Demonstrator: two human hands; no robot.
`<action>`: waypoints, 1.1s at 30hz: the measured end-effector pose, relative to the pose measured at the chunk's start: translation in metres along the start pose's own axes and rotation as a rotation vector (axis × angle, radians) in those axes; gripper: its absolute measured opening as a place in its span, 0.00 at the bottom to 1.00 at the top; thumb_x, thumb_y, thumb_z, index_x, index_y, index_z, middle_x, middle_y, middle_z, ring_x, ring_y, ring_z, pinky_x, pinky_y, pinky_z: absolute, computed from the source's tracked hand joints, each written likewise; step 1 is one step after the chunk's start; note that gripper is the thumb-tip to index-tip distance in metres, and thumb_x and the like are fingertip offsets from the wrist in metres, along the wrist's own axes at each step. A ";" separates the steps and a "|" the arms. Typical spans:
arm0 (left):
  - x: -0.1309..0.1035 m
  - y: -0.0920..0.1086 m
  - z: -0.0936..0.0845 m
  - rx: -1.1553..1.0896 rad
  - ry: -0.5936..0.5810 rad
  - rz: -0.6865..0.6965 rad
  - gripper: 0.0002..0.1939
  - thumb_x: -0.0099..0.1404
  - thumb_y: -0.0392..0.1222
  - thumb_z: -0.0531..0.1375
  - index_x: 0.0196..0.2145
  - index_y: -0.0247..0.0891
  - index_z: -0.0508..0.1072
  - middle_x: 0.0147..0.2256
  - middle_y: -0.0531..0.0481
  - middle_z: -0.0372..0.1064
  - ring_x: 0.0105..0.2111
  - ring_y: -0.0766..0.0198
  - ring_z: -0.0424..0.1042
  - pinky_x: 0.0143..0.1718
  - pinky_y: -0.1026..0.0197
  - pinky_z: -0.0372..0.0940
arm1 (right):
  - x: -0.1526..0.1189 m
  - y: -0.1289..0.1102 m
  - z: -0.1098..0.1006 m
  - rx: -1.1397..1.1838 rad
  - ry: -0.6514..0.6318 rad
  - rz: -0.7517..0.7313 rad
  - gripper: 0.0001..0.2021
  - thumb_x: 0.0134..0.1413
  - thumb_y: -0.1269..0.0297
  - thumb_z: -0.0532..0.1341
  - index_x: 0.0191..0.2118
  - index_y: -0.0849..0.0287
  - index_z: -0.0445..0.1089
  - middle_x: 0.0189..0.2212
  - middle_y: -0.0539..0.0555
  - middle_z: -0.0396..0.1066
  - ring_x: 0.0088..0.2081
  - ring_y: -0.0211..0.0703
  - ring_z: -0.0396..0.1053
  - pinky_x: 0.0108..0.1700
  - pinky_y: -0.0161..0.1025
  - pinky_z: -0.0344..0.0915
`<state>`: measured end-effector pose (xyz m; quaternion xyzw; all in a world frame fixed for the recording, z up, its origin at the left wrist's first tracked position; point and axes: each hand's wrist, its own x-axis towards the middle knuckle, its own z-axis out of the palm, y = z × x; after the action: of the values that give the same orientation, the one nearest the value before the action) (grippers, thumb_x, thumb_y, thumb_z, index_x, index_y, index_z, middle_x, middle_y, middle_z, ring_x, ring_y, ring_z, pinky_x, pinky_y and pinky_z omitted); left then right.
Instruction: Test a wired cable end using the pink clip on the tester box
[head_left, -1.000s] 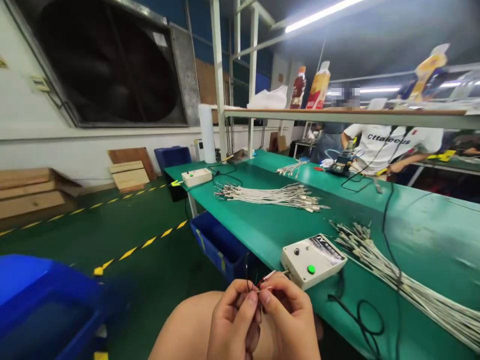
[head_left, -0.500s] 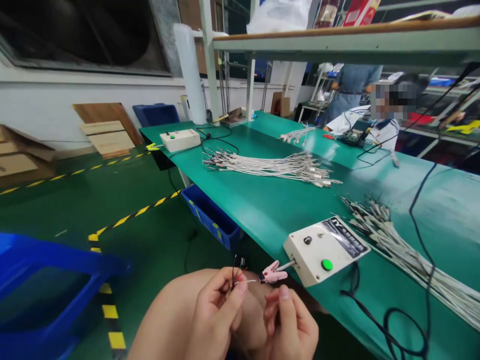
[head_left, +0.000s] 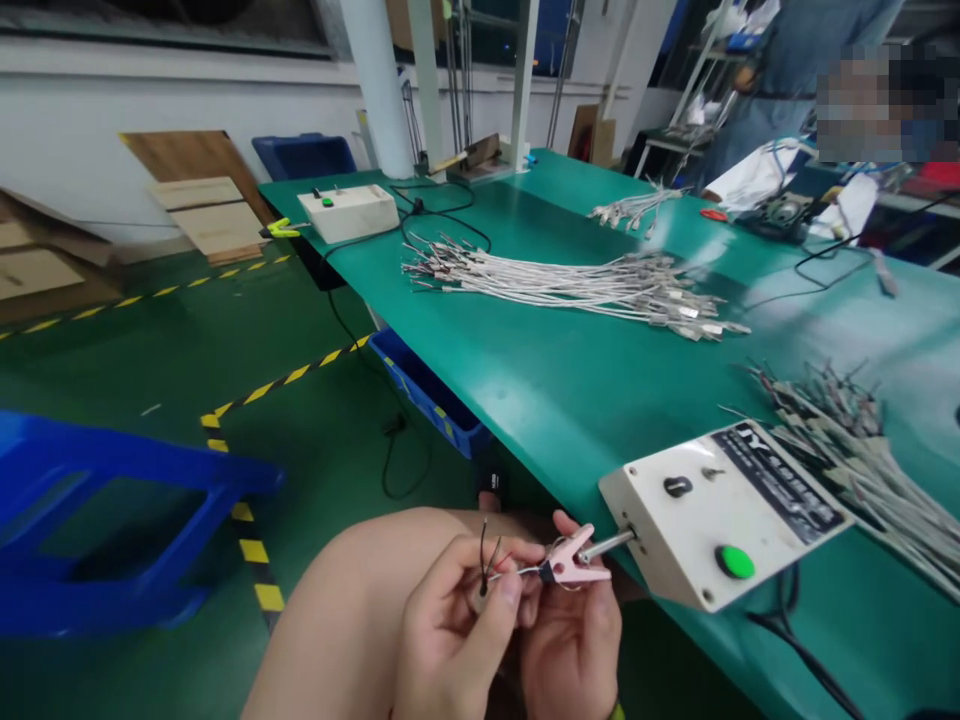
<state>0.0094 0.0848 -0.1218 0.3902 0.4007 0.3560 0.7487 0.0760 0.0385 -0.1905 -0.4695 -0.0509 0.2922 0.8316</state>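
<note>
My left hand point(head_left: 450, 630) pinches the stripped end of a thin cable point(head_left: 486, 560), whose black and red wires stick up above my thumb. My right hand point(head_left: 574, 640) squeezes a pink clip point(head_left: 574, 562) that juts from a metal stub on the side of a white tester box point(head_left: 720, 525). The clip's jaws touch the cable's bare wire tip. The box has a green button and a black knob and sits at the near edge of the green table point(head_left: 570, 390). Both hands are over my knee, just off the table's edge.
Bundles of white cables lie at mid-table point(head_left: 570, 285) and at the right point(head_left: 862, 450). A second tester box point(head_left: 349, 210) sits at the far left corner. A blue bin point(head_left: 427, 390) hangs under the table, a blue stool point(head_left: 112, 520) stands left. A person works at the far right.
The view has tilted down and closer. My right hand has taken hold of the pink clip, and my left hand has brought the wire ends to its jaws.
</note>
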 end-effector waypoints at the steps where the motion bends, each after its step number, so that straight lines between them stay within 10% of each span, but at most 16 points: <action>1: 0.001 0.000 0.000 -0.023 -0.008 -0.001 0.13 0.67 0.51 0.72 0.38 0.37 0.82 0.33 0.45 0.79 0.30 0.61 0.75 0.35 0.63 0.73 | -0.001 -0.002 0.004 0.075 0.003 0.009 0.22 0.71 0.46 0.53 0.56 0.49 0.77 0.29 0.52 0.75 0.22 0.41 0.67 0.25 0.38 0.67; 33: 0.012 0.003 -0.007 0.069 0.019 0.119 0.09 0.69 0.45 0.71 0.34 0.38 0.80 0.33 0.45 0.78 0.32 0.59 0.78 0.33 0.64 0.74 | 0.001 -0.009 0.016 0.247 0.081 0.160 0.22 0.57 0.39 0.69 0.50 0.48 0.81 0.15 0.44 0.60 0.19 0.35 0.54 0.25 0.32 0.59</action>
<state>0.0083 0.0986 -0.1256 0.4355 0.3961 0.3896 0.7083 0.0747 0.0477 -0.1746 -0.3776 0.0566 0.3421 0.8586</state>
